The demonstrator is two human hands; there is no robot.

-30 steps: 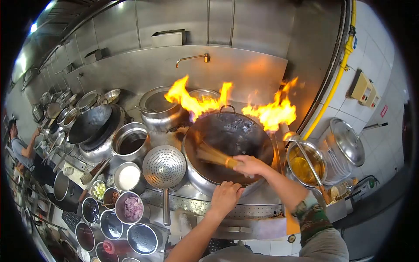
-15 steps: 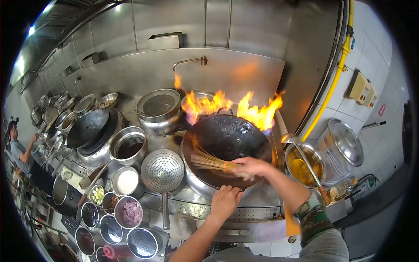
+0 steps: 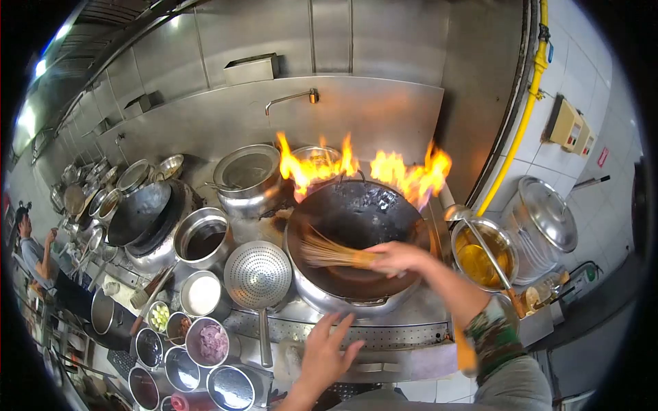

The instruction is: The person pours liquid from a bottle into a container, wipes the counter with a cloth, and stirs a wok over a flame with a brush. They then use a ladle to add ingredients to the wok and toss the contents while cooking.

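Observation:
My right hand [image 3: 397,258] is closed around the handle end of a bamboo wok brush [image 3: 336,254], whose bristles spread inside a large dark wok [image 3: 367,212]. Tall orange flames [image 3: 415,177] rise behind the wok's far rim. My left hand [image 3: 327,353] is off the wok, over the front edge of the stove, with its fingers spread and nothing in them. Just left of the wok lies a perforated strainer ladle [image 3: 258,275], its handle pointing towards me.
Left of the strainer stand several metal containers, including one of white powder or liquid [image 3: 201,294] and one of sliced onion [image 3: 208,344]. A pot of yellow oil [image 3: 480,260] with a ladle [image 3: 488,255] across it is on the right. Another person [image 3: 41,253] stands far left.
My left hand has let go of the wok's near rim and moved back towards me, its fingers opening. My right hand still holds the brush in the wok.

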